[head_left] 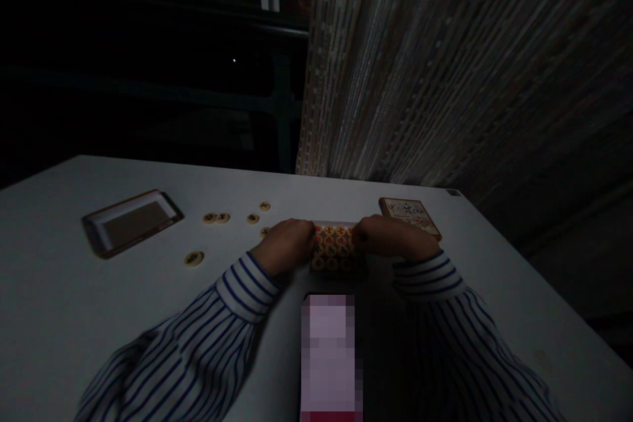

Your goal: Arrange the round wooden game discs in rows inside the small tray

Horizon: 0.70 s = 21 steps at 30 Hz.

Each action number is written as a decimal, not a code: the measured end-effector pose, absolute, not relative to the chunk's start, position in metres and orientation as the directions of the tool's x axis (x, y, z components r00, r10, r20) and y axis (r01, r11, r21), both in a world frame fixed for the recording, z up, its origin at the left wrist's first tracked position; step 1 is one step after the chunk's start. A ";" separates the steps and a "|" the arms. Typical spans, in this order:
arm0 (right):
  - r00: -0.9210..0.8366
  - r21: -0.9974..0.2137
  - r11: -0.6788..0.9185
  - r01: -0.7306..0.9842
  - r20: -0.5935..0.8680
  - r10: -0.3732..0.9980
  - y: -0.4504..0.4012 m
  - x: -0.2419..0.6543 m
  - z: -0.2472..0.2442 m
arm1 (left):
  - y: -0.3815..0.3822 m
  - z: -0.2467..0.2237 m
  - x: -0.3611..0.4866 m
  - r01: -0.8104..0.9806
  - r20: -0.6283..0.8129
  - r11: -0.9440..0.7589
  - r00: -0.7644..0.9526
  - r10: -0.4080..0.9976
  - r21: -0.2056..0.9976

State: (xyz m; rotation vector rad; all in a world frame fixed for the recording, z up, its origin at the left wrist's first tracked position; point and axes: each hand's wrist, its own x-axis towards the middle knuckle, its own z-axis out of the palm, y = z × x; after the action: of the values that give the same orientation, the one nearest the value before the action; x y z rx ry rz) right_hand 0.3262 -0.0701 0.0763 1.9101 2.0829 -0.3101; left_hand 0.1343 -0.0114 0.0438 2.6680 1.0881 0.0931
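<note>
A small box of Chinese chess pieces (331, 250) lies on the table in front of me, filled with rows of round wooden discs bearing red characters at the back and dark ones nearer me. My left hand (289, 245) has its fingers curled at the box's left edge. Over the right side of the box, my right hand (393, 237) is bent closed, its fingertips touching the back right corner area. Whether either hand pinches a piece or the box wall is hidden by the fingers. One loose chess piece (265, 232) sits partly behind my left hand.
Several loose pieces (223, 218) lie to the left, one disc (194, 258) nearer me. An open tray-like lid (101, 252) rests at far left. A printed box lid (410, 211) sits behind my right hand. A phone (329, 356) lies close to me. A string curtain (376, 66) hangs behind the table.
</note>
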 end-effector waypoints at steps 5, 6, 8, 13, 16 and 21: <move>-0.065 0.035 0.084 0.996 -0.363 0.930 -0.071 0.326 0.077 | -0.010 0.042 0.135 0.665 -0.023 -0.700 0.729 0.684 0.261; -0.068 0.030 0.085 0.996 -0.364 0.929 -0.071 0.326 0.077 | -0.010 0.042 0.135 0.667 -0.022 -0.700 0.728 0.685 0.255; -0.073 0.020 0.086 0.996 -0.366 0.928 -0.070 0.327 0.076 | -0.010 0.042 0.134 0.670 -0.024 -0.699 0.726 0.687 0.249; -0.060 0.034 0.079 0.996 -0.379 0.924 -0.070 0.327 0.075 | -0.011 0.043 0.134 0.672 -0.025 -0.696 0.723 0.690 0.254; -0.064 0.035 0.083 0.996 -0.372 0.926 -0.070 0.327 0.074 | -0.012 0.044 0.134 0.670 -0.020 -0.699 0.725 0.688 0.251; -0.062 0.038 0.082 0.996 -0.372 0.926 -0.071 0.326 0.075 | -0.013 0.046 0.134 0.681 -0.030 -0.690 0.717 0.697 0.244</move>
State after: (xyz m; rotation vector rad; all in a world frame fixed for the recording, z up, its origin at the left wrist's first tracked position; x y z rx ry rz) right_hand 0.3260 -0.0710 0.0754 1.9164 2.0649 -0.3295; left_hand 0.1343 -0.0135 0.0465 2.6850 1.0959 0.0951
